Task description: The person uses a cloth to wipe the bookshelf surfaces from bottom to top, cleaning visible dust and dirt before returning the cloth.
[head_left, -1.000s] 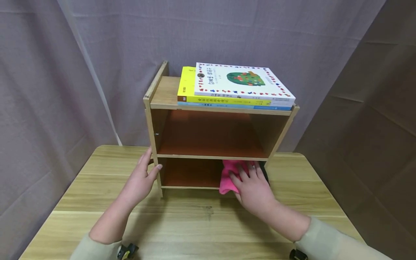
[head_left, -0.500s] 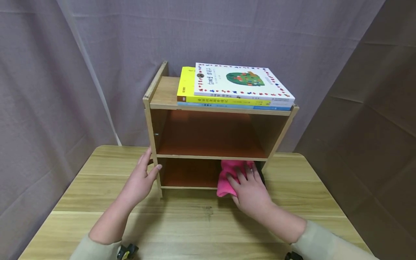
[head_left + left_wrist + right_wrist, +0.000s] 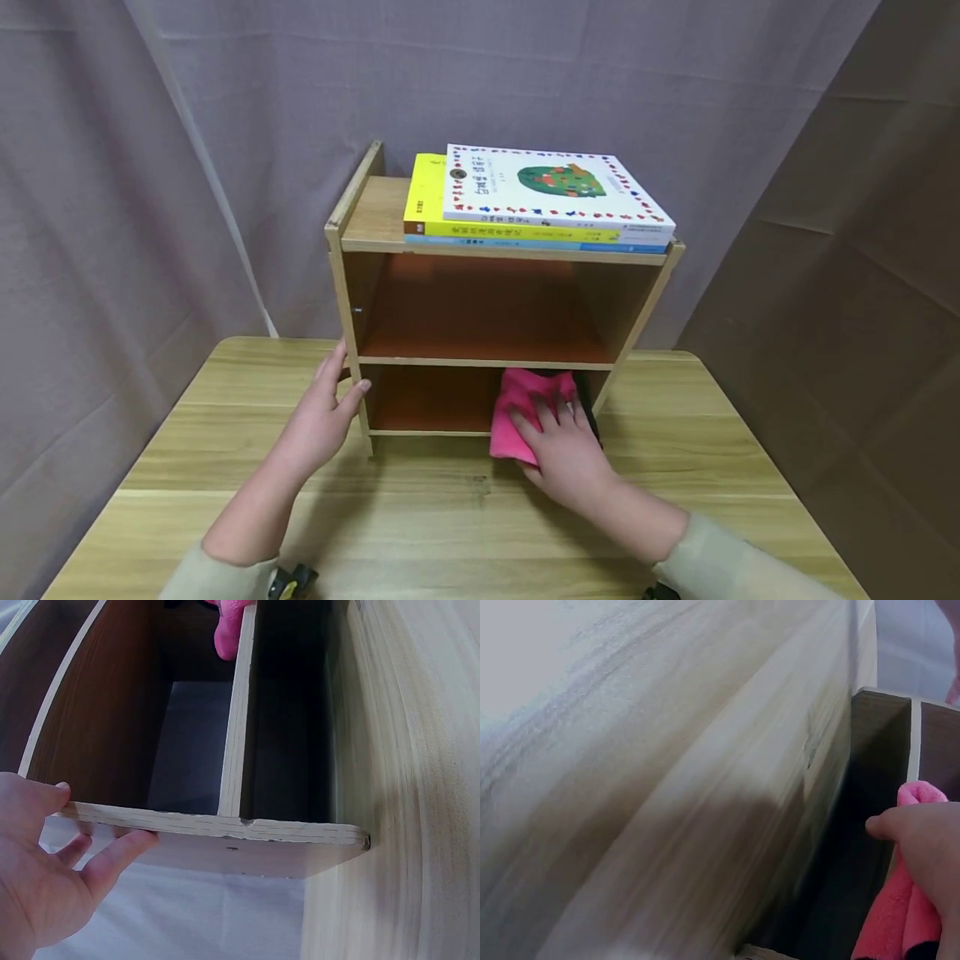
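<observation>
A small wooden shelf unit (image 3: 480,364) stands on the table, its two compartments facing me. My left hand (image 3: 322,417) holds its left side panel (image 3: 300,832), with the thumb at the front edge and the fingers along the outer face. At the lower compartment, my right hand (image 3: 566,454) holds a pink cloth (image 3: 513,417) over the bottom board's front edge. Its fingers are spread on top, and the thumb shows below the board in the right wrist view. A black part of the cloth (image 3: 587,408) shows beside the fingers. The cloth's far end is hidden inside.
Several books (image 3: 555,187) lie stacked on the unit's top, a white one uppermost over yellow and blue ones. The wooden table (image 3: 427,533) extends in front and to both sides. Grey curtains (image 3: 262,125) hang close behind, with a brown one (image 3: 847,275) at right.
My right hand has slid left and slightly toward me along the lower board, bringing the pink cloth with it. The left hand stays on the side panel.
</observation>
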`<state>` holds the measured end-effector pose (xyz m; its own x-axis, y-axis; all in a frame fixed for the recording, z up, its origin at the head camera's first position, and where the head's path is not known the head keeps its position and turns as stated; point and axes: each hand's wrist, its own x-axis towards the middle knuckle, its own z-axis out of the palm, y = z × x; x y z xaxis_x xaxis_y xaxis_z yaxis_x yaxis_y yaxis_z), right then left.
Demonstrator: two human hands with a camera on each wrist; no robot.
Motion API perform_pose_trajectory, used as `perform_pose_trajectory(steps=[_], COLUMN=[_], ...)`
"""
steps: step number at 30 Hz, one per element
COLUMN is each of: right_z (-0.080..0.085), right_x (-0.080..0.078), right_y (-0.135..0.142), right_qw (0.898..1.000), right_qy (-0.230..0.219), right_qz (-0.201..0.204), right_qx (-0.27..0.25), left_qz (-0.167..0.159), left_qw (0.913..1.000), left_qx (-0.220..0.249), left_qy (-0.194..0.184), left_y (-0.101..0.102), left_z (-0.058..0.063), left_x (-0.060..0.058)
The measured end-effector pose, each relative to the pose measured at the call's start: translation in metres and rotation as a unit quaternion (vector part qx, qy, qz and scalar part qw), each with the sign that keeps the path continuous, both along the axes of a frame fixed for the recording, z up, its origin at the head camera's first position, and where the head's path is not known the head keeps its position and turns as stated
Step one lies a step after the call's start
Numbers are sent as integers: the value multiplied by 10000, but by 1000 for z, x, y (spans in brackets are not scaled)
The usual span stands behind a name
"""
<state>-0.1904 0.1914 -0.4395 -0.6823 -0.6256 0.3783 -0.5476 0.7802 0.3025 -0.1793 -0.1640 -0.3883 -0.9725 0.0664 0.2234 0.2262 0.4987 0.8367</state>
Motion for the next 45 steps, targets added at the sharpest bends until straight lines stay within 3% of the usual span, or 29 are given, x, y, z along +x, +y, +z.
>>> perform_pose_trajectory(steps=[5,14,45], right_z=[-5,-14,-17], right_x=[0,-3,-3], right_y=[-1,-2,-24], right_qw=[9992,9972,9964], right_qy=[-190,70,-212], right_qz=[84,324,178], right_qx=[-330,-669,-798], left_qz=[-4,25,2], left_qw=[10000,10000,9999], left_qx=[-5,43,-23], left_qy=[55,21,145], left_y=[2,3,0], left_z=[1,1,-3], left_x=[-1,1,-1])
